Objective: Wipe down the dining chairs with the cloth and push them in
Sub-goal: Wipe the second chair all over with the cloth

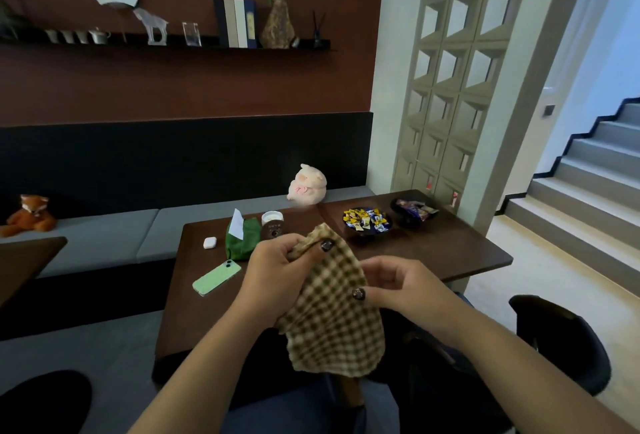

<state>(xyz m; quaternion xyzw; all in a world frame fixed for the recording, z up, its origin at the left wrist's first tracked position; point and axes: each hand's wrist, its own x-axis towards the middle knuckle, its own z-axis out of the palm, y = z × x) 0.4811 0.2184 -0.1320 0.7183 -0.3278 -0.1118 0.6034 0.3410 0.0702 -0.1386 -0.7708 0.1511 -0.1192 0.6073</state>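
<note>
Both hands are holding the checked cloth (332,309) up in the air, just in front of the near edge of the counter (450,253). The left hand (277,260) is pinching the cloth's upper corner, bunching it between thumb and fingers; the right hand (391,284) is gripping its right edge, fingers curled in around it. The cloth is hanging with its long axis running from that bunched top corner — nearest the counter — down toward the person's lap, tilting slightly rightward, its loose bottom edge pointing down.

Judging by this, the wiping is not yet starting: the cloth is touching no chair. A dark chair (564,343) is standing to the right of the counter's near edge, pulled out from it rather than tucked under — so wiping and pushing in both appear to be left.
</note>
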